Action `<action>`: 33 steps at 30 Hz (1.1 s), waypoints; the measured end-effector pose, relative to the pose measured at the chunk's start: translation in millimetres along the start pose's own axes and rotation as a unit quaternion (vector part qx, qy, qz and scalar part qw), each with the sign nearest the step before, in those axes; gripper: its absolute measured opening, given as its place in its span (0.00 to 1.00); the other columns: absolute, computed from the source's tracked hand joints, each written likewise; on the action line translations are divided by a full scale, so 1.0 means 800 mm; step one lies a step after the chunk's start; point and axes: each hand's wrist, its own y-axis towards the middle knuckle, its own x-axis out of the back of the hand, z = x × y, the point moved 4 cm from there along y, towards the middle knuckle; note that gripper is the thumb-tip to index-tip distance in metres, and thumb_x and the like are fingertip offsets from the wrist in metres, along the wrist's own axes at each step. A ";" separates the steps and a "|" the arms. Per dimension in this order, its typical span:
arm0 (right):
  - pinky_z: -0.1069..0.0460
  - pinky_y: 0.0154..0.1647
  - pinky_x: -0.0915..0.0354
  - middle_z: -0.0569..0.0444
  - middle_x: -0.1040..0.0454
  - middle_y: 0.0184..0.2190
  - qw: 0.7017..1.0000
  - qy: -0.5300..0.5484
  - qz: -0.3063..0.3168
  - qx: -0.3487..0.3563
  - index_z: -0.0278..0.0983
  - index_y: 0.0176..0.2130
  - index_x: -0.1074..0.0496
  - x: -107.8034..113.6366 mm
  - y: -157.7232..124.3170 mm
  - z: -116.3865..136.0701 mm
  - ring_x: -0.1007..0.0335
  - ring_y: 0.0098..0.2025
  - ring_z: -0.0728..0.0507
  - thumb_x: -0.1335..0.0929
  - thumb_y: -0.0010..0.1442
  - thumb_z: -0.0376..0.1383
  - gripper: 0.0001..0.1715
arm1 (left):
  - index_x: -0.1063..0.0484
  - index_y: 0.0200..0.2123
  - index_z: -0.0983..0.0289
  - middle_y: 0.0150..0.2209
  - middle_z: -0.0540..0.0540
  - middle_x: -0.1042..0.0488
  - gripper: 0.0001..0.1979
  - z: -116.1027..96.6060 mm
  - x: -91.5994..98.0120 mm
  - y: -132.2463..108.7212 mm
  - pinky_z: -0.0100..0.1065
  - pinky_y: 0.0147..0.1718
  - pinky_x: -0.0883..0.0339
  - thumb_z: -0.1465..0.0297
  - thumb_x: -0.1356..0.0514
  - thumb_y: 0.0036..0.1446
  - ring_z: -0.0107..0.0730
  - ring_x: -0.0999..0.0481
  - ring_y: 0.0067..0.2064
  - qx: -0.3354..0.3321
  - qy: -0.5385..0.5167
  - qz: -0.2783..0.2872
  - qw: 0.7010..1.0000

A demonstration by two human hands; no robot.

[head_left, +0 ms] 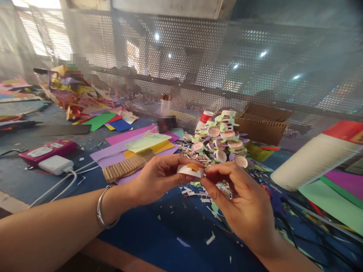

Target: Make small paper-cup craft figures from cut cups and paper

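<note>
My left hand [157, 176] pinches the left side of a cut-down paper cup bottom [184, 170], white, with a small orange paper piece on its side. At its right end, the thumb and fingertips of my right hand [241, 200] close on the same cup bottom. Just behind the hands rises a pile of similar cup bottoms [227, 135], with green and purple paper tabs on them. White and coloured paper scraps [195, 192] lie scattered below and around the pile.
Coloured paper sheets [99, 162] and a corrugated cardboard piece [126, 166] lie left of centre. Farther left are a magenta box [47, 151] and a white charger [56, 164] with cables. A stack of paper cups [309, 160] lies tilted at right; a cardboard box [262, 124] stands behind.
</note>
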 end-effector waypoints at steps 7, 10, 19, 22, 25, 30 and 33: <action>0.51 0.41 0.30 0.56 0.24 0.39 1.000 -0.023 0.003 0.012 0.41 0.46 0.29 0.001 0.001 0.005 0.27 0.37 0.48 0.29 0.67 0.34 0.08 | 0.23 0.42 0.66 0.35 0.51 0.21 0.08 0.002 0.001 0.002 0.25 0.36 0.31 0.78 0.33 0.58 0.22 0.24 0.34 0.010 0.025 0.003 1.000; 0.52 0.42 0.30 0.55 0.23 0.40 0.999 -0.025 0.012 0.028 0.40 0.46 0.28 0.002 0.002 0.009 0.26 0.39 0.48 0.29 0.67 0.33 0.06 | 0.24 0.42 0.67 0.33 0.50 0.24 0.07 -0.001 0.001 0.000 0.26 0.34 0.33 0.78 0.33 0.59 0.23 0.27 0.32 0.001 0.054 0.003 0.999; 0.53 0.41 0.30 0.56 0.24 0.38 0.999 -0.014 0.025 0.021 0.39 0.44 0.28 0.001 0.002 0.009 0.26 0.38 0.49 0.31 0.69 0.34 0.03 | 0.32 0.45 0.65 0.33 0.50 0.24 0.13 -0.004 0.002 -0.004 0.25 0.32 0.35 0.76 0.33 0.60 0.22 0.27 0.32 -0.007 0.063 -0.005 0.998; 0.52 0.40 0.30 0.55 0.23 0.39 0.999 -0.017 0.020 0.027 0.39 0.45 0.28 0.002 0.002 0.009 0.26 0.38 0.48 0.31 0.68 0.34 0.04 | 0.27 0.39 0.67 0.33 0.51 0.26 0.08 -0.005 0.004 -0.003 0.26 0.33 0.35 0.72 0.32 0.59 0.23 0.28 0.33 -0.011 0.096 -0.003 0.995; 0.51 0.40 0.29 0.54 0.24 0.39 0.999 -0.016 0.025 0.037 0.39 0.46 0.28 0.002 0.003 0.010 0.26 0.38 0.47 0.31 0.68 0.34 0.05 | 0.25 0.40 0.67 0.33 0.52 0.25 0.10 -0.005 0.003 -0.003 0.27 0.32 0.36 0.68 0.31 0.59 0.24 0.29 0.33 0.001 0.093 0.021 0.995; 0.51 0.39 0.30 0.55 0.24 0.38 0.999 -0.010 0.037 0.030 0.39 0.45 0.27 0.000 0.003 0.009 0.27 0.37 0.48 0.30 0.68 0.33 0.05 | 0.24 0.39 0.67 0.33 0.52 0.25 0.09 -0.005 0.001 -0.004 0.27 0.33 0.36 0.66 0.35 0.64 0.24 0.30 0.33 -0.016 0.114 0.020 0.993; 0.51 0.39 0.30 0.56 0.25 0.38 0.999 -0.006 0.043 0.024 0.40 0.44 0.28 -0.001 0.002 0.009 0.27 0.36 0.49 0.30 0.67 0.33 0.04 | 0.25 0.41 0.66 0.35 0.53 0.24 0.09 -0.004 0.001 -0.005 0.28 0.35 0.34 0.67 0.33 0.63 0.25 0.28 0.34 -0.021 0.101 0.018 0.995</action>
